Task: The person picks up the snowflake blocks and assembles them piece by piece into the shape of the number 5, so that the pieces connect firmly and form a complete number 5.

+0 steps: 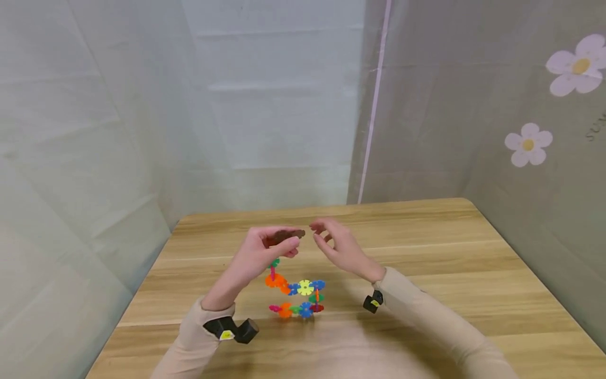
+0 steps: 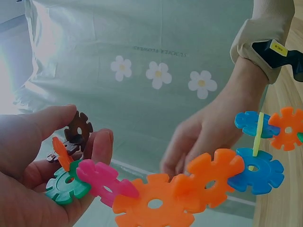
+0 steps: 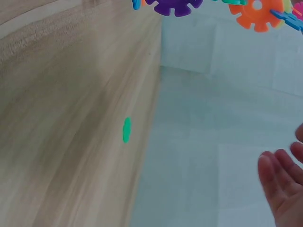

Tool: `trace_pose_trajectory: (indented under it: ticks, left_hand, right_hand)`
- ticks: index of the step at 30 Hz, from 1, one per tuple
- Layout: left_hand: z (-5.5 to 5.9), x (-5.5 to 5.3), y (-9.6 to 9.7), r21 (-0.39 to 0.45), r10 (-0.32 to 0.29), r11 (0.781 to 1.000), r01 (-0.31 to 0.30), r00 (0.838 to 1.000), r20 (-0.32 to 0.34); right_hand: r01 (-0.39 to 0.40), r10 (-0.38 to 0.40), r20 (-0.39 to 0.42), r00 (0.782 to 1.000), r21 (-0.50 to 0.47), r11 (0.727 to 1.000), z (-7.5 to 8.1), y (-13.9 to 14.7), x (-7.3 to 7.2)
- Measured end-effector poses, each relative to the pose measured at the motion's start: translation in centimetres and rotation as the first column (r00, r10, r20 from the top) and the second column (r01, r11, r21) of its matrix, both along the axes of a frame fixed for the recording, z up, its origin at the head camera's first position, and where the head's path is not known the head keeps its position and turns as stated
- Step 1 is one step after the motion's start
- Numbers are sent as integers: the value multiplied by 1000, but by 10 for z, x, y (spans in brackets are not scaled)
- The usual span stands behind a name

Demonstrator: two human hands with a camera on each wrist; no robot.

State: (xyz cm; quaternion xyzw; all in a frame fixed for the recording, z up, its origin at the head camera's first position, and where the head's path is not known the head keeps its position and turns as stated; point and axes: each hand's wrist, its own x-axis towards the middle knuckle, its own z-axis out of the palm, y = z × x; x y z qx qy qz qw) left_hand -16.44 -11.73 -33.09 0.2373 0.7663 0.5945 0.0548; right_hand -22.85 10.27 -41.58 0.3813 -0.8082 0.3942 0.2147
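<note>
My left hand pinches a brown notched disc between thumb and fingers. More small discs lie in its grasp, among them a green one against the palm. From there a chain of interlocking plastic flower discs hangs below the hand, running through pink, orange, blue and yellow pieces and bending back beneath itself. Just right of the brown disc, across a small gap, my right hand hovers with loosely bent fingers and nothing visible in them. Its spread fingers also show at the edge of the right wrist view.
The wooden table spreads beneath both hands. A small green piece shows against the tabletop in the right wrist view. Pale fabric curtains with printed white flowers rise behind the table and along its sides.
</note>
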Motion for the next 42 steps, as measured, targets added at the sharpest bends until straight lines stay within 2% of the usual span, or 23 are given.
trace_pose_trajectory:
  ticks: [4, 7, 12, 17, 27, 30, 34, 42]
  left_hand:
    - [0, 0, -2, 4, 10, 1000, -10, 1000, 7]
    - [0, -1, -2, 0, 17, 1000, -17, 1000, 10]
    - [1, -2, -2, -6, 21, 1000, -21, 1000, 5]
    - [3, -1, -3, -17, 32, 999, -32, 999, -3]
    - [4, 1, -6, -24, 48, 999, -48, 999, 10]
    - [3, 1, -7, -16, 47, 999, -47, 999, 3]
    - [2, 1, -8, -1, 39, 999, -39, 999, -8]
    - [0, 0, -8, 6, 17, 1000, -17, 1000, -18]
  right_hand:
    - [-16, 9, 73, 997, 86, 996, -5, -2, -3]
    - [-32, 11, 119, 993, 177, 984, -8, -3, -6]
    - [-86, 28, 189, 982, 308, 947, -17, -5, -11]
    - [-126, 24, 253, 967, 399, 908, -24, -10, -15]
    - [-201, 9, 361, 932, 497, 844, -37, -27, -26]
    - [-215, -4, 372, 928, 545, 811, -42, -33, -29]
    - [-227, -13, 376, 927, 586, 778, -47, -40, -32]
    - [-207, -35, 368, 929, 597, 775, -57, -44, -35]
